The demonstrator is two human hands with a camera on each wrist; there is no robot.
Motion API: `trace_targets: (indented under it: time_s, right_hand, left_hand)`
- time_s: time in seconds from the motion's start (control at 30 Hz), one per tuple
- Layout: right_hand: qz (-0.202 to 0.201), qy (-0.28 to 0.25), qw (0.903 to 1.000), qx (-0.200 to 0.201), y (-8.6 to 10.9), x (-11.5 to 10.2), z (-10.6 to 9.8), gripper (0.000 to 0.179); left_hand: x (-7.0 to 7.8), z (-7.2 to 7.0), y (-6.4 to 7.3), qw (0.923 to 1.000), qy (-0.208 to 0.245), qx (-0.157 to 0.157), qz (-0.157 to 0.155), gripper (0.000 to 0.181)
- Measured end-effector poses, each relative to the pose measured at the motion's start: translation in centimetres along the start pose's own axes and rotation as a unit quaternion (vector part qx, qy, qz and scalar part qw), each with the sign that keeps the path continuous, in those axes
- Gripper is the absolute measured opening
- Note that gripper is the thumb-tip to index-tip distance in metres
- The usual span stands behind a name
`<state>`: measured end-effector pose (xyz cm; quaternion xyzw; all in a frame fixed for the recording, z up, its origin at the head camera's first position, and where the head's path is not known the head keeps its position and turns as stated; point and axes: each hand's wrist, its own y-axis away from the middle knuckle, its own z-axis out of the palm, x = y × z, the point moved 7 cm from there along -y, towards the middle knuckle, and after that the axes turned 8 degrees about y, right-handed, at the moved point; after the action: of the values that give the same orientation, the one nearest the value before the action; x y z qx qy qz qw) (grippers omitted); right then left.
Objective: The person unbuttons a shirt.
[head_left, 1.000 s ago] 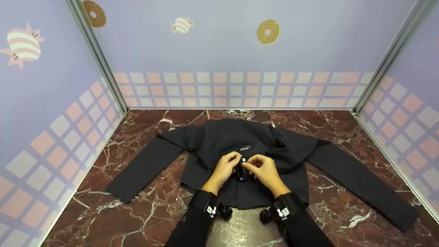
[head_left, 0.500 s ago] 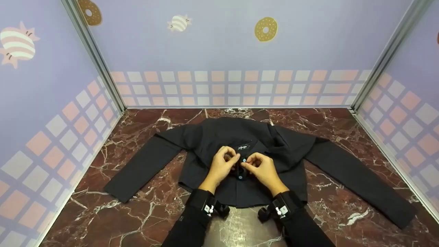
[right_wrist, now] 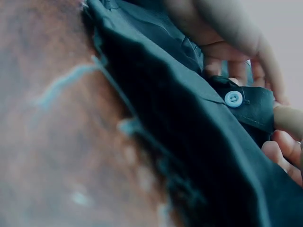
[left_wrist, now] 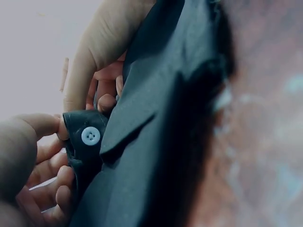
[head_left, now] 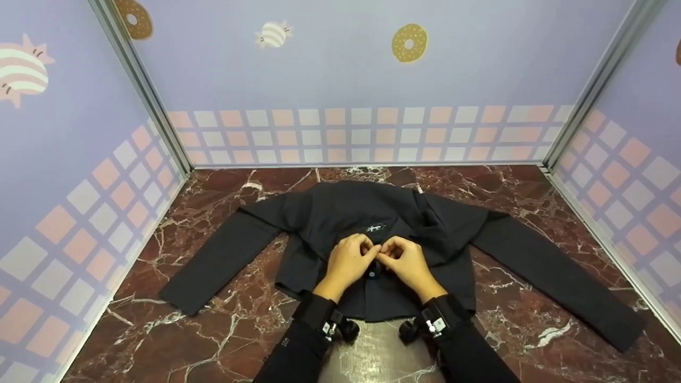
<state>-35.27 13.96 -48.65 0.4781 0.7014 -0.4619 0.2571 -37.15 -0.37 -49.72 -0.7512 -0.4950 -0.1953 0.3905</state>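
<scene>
A black long-sleeved shirt point(head_left: 362, 205) lies spread out, its front opening towards me. At its middle, my left hand point(head_left: 347, 261) and right hand point(head_left: 408, 263) meet, fingertips together. Both pinch the edge of the front placket, thumbs against index fingers. In the left wrist view, a pale four-hole button point(left_wrist: 90, 136) sits on the raised cloth just beside the fingertips. The right wrist view shows a pale button point(right_wrist: 233, 99) on the lifted strip between the hands. Lower down the front, another button point(head_left: 372, 274) shows below the fingers. Fingers cover the buttonhole area.
The sleeves reach out left point(head_left: 221, 263) and right point(head_left: 558, 279) over a dark red marbled tabletop point(head_left: 175, 340). Patterned panels point(head_left: 346, 64) stand at the back and both sides. Each wrist wears a black strap with a small camera.
Half a second ago my left fingertips had come away from the placket, uncovering the upper button. They have moved right again to meet the right fingertips, covering it. The head view shifted slightly.
</scene>
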Motion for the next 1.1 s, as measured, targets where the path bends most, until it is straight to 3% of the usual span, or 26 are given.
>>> trace_targets:
  time_s: [0.13, 0.23, 0.3, 0.4, 0.47, 0.53, 0.7, 0.83, 1.1]
  right_hand:
    - [0.001, -0.001, 1.0, -0.005, 0.0, 0.0, -0.1, 0.016]
    - [-0.042, -0.021, 0.9987, 0.022, -0.1, 0.3, -0.4, 0.014]
    - [-0.088, -0.031, 0.9941, 0.055, -0.2, 0.6, -0.6, 0.014]
    - [-0.145, -0.016, 0.9858, 0.083, -0.4, 1.2, -0.5, 0.015]
    - [-0.146, 0.006, 0.9865, 0.075, -0.5, 1.3, -0.2, 0.014]
    - [-0.124, 0.019, 0.9905, 0.055, -0.6, 1.8, 0.2, 0.012]
    - [-0.058, 0.008, 0.9979, 0.027, -0.9, 2.8, 0.8, 0.011]
    - [-0.034, 0.012, 0.9992, 0.015, -1.0, 3.1, 1.0, 0.012]
    - [-0.067, 0.112, 0.9914, -0.012, -0.7, 2.4, 1.1, 0.016]
  left_hand:
    - [-0.6, 0.4, -0.2, 0.9989, 0.039, -0.018, -0.022, 0.017]
    - [-1.0, 0.5, -0.4, 0.9929, 0.11, -0.008, -0.046, 0.015]
    - [-1.4, 0.5, -0.5, 0.9823, 0.175, 0.007, -0.066, 0.015]
    - [-1.9, 0.6, -0.5, 0.9584, 0.268, 0.018, -0.096, 0.015]
    - [-2.2, 0.8, -0.4, 0.947, 0.302, 0.016, -0.108, 0.016]
    - [-2.2, 0.9, -0.3, 0.9419, 0.317, 0.006, -0.111, 0.017]
    - [-2.0, 1.1, -0.1, 0.9415, 0.32, -0.017, -0.104, 0.017]
    - [-2.0, 1.3, -0.1, 0.9388, 0.329, -0.024, -0.101, 0.015]
    - [-1.2, 1.0, -0.3, 0.9534, 0.297, -0.013, -0.051, 0.012]
